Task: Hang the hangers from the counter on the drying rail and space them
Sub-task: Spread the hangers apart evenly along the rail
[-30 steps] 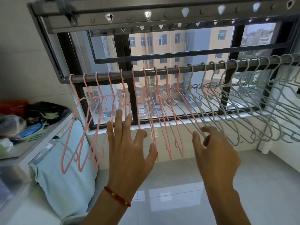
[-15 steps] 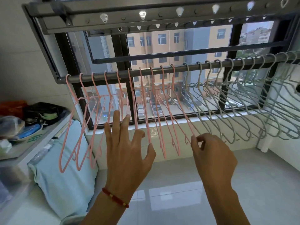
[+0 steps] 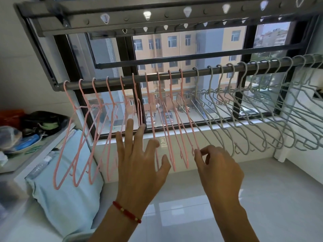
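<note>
- Where the rail (image 3: 174, 75) crosses the window, I see pink hangers (image 3: 111, 109) hooked left, grey hangers (image 3: 244, 105) right.
- My right hand (image 3: 218, 168) pinches the last pink hanger's lower end.
- My left hand (image 3: 139, 165) spreads wide, fingers straight, among pink hangers.
- Blue pillow (image 3: 70, 198) lies below left.

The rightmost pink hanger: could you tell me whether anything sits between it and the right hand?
Nothing visible does. The right hand already has its fingertips at the lower end of the rightmost pink hanger. The grey hangers hang just to its right on the rail.
</note>
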`<act>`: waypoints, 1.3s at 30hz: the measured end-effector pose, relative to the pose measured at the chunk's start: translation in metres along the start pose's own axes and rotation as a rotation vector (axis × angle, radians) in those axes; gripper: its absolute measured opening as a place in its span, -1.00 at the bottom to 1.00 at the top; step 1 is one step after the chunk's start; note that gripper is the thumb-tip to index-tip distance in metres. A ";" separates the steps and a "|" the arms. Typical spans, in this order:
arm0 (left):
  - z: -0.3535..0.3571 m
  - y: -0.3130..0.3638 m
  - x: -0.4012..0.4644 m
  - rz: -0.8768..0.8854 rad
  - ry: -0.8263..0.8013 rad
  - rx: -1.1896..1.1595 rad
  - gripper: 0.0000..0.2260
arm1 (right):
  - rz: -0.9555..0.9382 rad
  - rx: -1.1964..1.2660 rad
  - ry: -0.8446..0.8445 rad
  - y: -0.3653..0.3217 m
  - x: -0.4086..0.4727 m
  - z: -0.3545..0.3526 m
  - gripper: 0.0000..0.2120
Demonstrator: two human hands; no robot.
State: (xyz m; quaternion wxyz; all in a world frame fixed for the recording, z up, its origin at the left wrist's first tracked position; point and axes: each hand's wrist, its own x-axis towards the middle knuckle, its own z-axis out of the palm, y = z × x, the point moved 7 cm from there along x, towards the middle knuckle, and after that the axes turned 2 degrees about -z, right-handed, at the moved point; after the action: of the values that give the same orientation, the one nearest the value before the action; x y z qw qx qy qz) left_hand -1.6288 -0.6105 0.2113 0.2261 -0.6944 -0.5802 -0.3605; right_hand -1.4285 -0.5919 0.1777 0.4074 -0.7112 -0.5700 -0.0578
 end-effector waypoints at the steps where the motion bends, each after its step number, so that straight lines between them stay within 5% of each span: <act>1: 0.001 0.001 0.000 0.000 -0.006 0.002 -0.72 | -0.001 -0.001 -0.003 0.001 0.000 0.000 -0.72; 13: 0.017 0.046 0.011 0.079 -0.030 -0.175 -0.68 | 0.002 0.080 0.092 0.027 0.018 -0.022 -0.70; 39: 0.034 0.057 0.021 0.044 -0.077 -0.236 -0.62 | 0.027 -0.151 -0.061 0.031 0.028 -0.008 -0.74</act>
State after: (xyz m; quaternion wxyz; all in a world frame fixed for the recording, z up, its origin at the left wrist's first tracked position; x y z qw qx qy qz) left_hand -1.5645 -0.5851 0.2113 0.1280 -0.7422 -0.5265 -0.3944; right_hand -1.3887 -0.5761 0.1827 0.3359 -0.7488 -0.5666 -0.0736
